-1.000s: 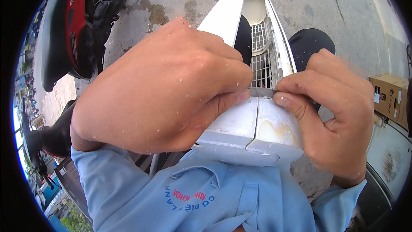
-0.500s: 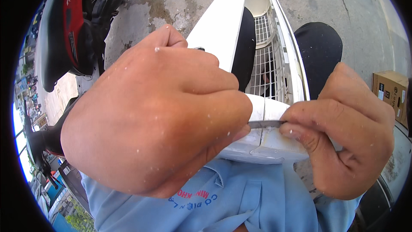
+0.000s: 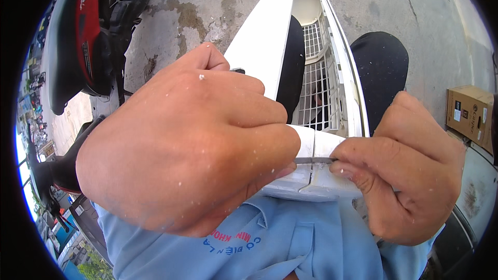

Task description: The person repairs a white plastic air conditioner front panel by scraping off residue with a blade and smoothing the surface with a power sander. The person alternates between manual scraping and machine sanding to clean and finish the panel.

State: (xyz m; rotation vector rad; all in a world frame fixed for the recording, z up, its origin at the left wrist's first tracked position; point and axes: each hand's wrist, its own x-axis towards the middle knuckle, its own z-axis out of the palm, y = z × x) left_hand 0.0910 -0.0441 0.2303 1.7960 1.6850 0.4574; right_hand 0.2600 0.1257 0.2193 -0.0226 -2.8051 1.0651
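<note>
A long white plastic housing (image 3: 250, 36) with a grille inside (image 3: 318, 85) extends away from my body between my dark-clad legs. Both of my hands pinch a thin grey metal strip (image 3: 314, 159) lying across the rounded near end of the housing, over a seam. My left hand (image 3: 187, 140) is curled at the left end of the strip, its thumb mostly hidden under the fingers. My right hand (image 3: 399, 171) grips the other end between thumb and index finger, with the remaining fingers bent. White flecks dot my skin.
A red and black motorbike (image 3: 85, 41) stands at upper left, with more vehicle parts (image 3: 62, 171) below it. At right, a cardboard box (image 3: 469, 116) sits on a pale, stained surface (image 3: 472, 186). Stained concrete floor (image 3: 181, 10) surrounds the housing.
Both hands and the metal strip have moved toward my body from the housing's inner edge onto its curved end. Over the last half second they shifted slightly further down and left in view.
</note>
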